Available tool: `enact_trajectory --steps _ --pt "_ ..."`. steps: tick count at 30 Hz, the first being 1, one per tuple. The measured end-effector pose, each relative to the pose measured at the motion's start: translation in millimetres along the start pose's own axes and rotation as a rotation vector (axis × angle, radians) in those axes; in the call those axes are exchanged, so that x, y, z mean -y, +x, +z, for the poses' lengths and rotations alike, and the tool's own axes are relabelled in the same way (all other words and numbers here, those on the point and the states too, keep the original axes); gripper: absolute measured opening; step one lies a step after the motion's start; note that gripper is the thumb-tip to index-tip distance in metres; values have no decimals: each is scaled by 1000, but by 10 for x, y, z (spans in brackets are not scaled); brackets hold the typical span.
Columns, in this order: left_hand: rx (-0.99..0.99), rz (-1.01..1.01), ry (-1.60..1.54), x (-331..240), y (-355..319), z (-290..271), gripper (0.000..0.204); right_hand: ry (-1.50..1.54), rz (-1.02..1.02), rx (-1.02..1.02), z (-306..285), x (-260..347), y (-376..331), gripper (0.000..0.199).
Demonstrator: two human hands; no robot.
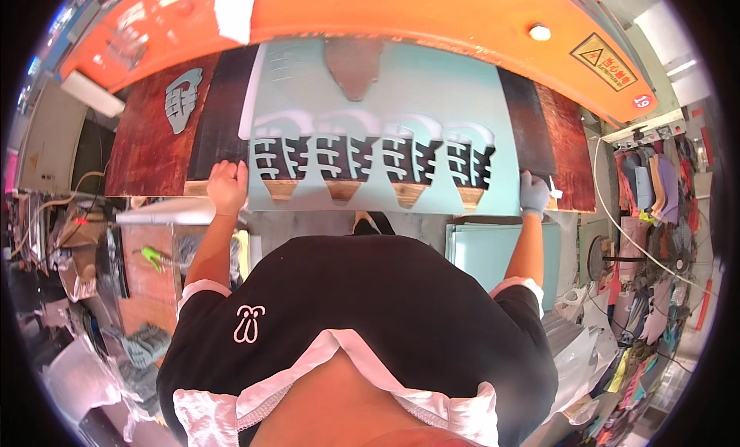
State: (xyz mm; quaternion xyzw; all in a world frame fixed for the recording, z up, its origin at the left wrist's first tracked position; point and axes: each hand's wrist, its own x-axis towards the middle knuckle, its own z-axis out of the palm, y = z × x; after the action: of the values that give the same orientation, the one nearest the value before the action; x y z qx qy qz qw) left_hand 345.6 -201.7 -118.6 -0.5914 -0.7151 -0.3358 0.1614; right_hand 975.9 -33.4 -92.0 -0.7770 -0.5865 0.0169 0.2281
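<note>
Support: dark wooden board (154, 139) | on it: pale blue cut sheet (432, 85) (comb-shaped cutouts), grey piece (183, 99)

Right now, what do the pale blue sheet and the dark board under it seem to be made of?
The pale blue sheet looks like thin, flexible synthetic leather or foam: matte, with clean cut-out shapes. The dark board under it looks like wood, worn and stained, with a lighter bare edge at the front. The left hand and the gloved right hand press the sheet's corners.

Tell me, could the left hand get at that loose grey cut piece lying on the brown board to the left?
Probably yes. The left hand rests on the pale blue sheet's lower left corner, and the grey piece lies up and to its left on the bare brown board, with nothing between them.
</note>
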Motion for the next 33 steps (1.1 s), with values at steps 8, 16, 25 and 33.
enact_trajectory --steps 8,16,25,33 --pt "86 22 -62 -115 518 -146 32 -31 199 33 4 62 19 43" --pt "211 -80 -168 -274 832 -91 23 176 36 -103 43 775 484 36" --pt "439 313 -219 -1044 1751 952 37 76 -444 393 976 4094 279 73" --pt "486 338 -221 -1075 1716 1092 42 43 -285 504 841 4375 363 84"
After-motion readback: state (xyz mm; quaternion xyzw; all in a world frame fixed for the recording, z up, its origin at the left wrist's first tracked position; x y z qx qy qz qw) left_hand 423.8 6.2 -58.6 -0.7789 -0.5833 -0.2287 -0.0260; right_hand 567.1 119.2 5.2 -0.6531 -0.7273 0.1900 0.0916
